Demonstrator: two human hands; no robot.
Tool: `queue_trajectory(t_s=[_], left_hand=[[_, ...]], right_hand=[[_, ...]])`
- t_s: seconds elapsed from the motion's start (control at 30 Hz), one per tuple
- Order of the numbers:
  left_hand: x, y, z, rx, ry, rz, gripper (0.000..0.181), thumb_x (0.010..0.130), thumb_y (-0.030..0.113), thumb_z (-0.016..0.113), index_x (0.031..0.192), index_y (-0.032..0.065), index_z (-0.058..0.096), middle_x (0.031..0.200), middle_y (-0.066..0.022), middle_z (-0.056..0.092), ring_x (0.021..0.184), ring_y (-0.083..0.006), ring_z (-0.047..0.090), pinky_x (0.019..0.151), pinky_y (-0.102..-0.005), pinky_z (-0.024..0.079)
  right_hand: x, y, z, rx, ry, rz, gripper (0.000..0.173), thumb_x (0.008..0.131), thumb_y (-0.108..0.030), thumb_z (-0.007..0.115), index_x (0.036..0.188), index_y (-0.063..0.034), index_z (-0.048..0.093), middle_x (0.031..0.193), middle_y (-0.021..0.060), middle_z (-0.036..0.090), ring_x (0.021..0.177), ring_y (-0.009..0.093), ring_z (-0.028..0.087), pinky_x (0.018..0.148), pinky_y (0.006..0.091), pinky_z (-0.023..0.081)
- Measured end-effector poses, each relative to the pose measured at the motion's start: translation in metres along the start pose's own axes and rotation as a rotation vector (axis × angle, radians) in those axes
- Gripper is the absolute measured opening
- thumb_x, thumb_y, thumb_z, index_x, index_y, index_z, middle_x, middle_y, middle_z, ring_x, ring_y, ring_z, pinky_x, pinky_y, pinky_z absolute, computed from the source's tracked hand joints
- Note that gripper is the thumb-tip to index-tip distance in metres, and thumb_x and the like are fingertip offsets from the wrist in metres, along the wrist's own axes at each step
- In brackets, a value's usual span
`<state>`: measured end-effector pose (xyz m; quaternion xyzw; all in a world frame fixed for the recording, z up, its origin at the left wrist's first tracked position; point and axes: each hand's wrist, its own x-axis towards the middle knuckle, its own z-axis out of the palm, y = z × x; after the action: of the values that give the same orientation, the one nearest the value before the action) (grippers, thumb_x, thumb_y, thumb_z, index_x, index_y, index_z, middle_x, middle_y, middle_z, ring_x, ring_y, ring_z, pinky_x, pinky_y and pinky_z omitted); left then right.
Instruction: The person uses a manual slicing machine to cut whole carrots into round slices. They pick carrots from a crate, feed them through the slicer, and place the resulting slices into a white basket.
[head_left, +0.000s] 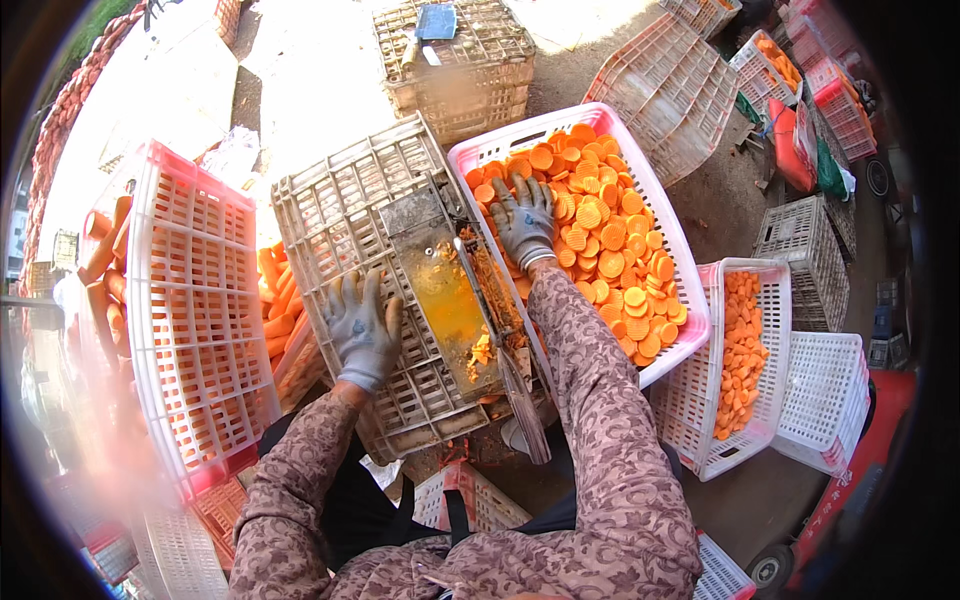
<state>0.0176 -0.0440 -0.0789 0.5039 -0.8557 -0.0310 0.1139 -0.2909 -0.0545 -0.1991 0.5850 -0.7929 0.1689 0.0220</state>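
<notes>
My left hand (364, 330), in a grey work glove with worn yellowish fingers, rests palm down on a dirty plastic crate (341, 191) that serves as a work surface. Its fingers are spread and hold nothing. My right hand (525, 221), gloved alike, lies with fingers apart on crinkle-cut carrot slices (611, 240). These fill a pink-and-white plastic basket (581, 116). Between my hands a wet metal-topped cutting board (442, 292) carries orange scraps (481, 351). Along its right side runs a long blade (480, 292) with a wooden handle (525, 412) pointing towards me.
Whole carrots (279, 300) lie left of the work crate, near a tall white plastic basket (199, 322). Ahead, a cleaver (435, 22) sits on stacked crates (457, 94). To the right are a basket of small carrot pieces (742, 352) and a red wheeled vehicle (855, 465).
</notes>
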Motion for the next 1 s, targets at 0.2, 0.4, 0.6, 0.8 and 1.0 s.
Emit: queue_trajectory(t_s=[0.2,0.4,0.6,0.8,1.0], left_hand=[[0.0,-0.001,0.0,-0.026,0.009,0.006,0.049,0.092,0.037,0.057,0.132,0.0093,0.052,0.134,-0.02,0.044,0.13,-0.0417,0.037,0.109,-0.0539,0.029],[0.001,0.001,0.001,-0.043,0.017,0.01,0.049,0.093,0.039,0.053,0.132,0.0095,0.052,0.133,-0.0198,0.044,0.129,-0.0411,0.037,0.11,-0.0527,0.028],[0.001,-0.004,0.006,-0.073,-0.013,0.001,0.052,0.094,0.042,0.05,0.136,0.0099,0.05,0.133,-0.0197,0.044,0.13,-0.0407,0.037,0.111,-0.0527,0.025],[-0.001,-0.007,0.006,-0.031,-0.019,0.018,0.053,0.094,0.043,0.049,0.136,0.0094,0.05,0.135,-0.0207,0.043,0.132,-0.042,0.035,0.112,-0.0532,0.024],[0.007,0.002,0.005,-0.073,-0.033,0.001,0.052,0.093,0.04,0.051,0.136,0.0103,0.05,0.136,-0.0204,0.043,0.131,-0.0415,0.035,0.111,-0.0532,0.025]], right_hand=[[0.022,-0.009,-0.003,0.079,0.029,0.03,0.04,0.097,-0.038,0.05,0.133,-0.0258,0.06,0.15,0.0124,0.042,0.134,0.037,0.037,0.114,0.0518,0.023],[0.021,-0.003,-0.004,0.093,-0.117,0.015,0.051,0.097,-0.052,0.045,0.142,-0.029,0.051,0.154,0.0131,0.037,0.139,0.037,0.033,0.117,0.0522,0.017],[0.041,0.056,-0.025,-0.12,0.007,0.072,0.058,0.1,-0.053,0.038,0.153,-0.0292,0.035,0.158,0.0142,0.031,0.144,0.035,0.027,0.119,0.0527,0.011],[0.049,0.089,-0.005,-0.101,0.004,0.115,0.06,0.098,-0.049,0.044,0.152,-0.0254,0.036,0.155,0.0147,0.035,0.145,0.035,0.026,0.12,0.0507,0.009],[0.033,0.096,-0.031,-0.152,-0.08,0.164,0.062,0.098,-0.052,0.041,0.153,-0.0242,0.034,0.155,0.0149,0.035,0.143,0.035,0.028,0.119,0.0513,0.014]])
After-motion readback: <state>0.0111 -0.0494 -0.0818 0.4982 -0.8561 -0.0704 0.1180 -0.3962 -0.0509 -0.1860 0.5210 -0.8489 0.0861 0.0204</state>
